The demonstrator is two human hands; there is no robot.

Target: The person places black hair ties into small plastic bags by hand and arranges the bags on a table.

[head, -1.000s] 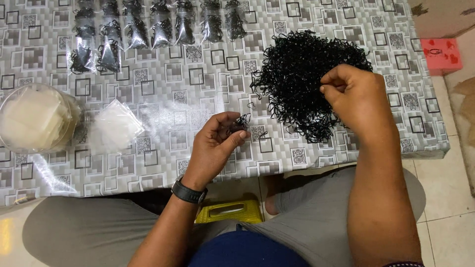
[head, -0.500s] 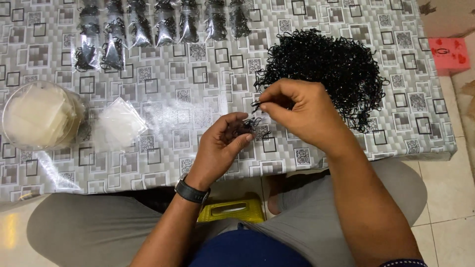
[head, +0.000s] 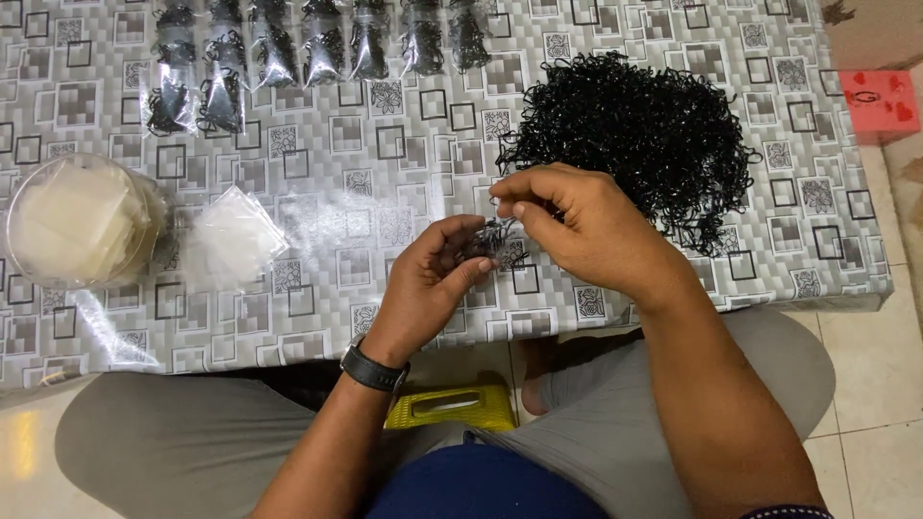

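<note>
Head view is showing the left hand (head: 437,279) cupping a small bunch of black bands (head: 488,242) just above the patterned surface (head: 336,192), fingers curled around it. The right hand (head: 577,226) is pinching at that bunch with thumb and fingertips closed, seemingly counting out bands; bagging looks next, needing one clear pouch (head: 231,240) lying left. The large band pile (head: 639,130) is sitting just beyond the right hand.

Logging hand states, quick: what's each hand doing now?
Left hand: closed on a small bunch of black rings.
Right hand: pinching at that bunch.
</note>
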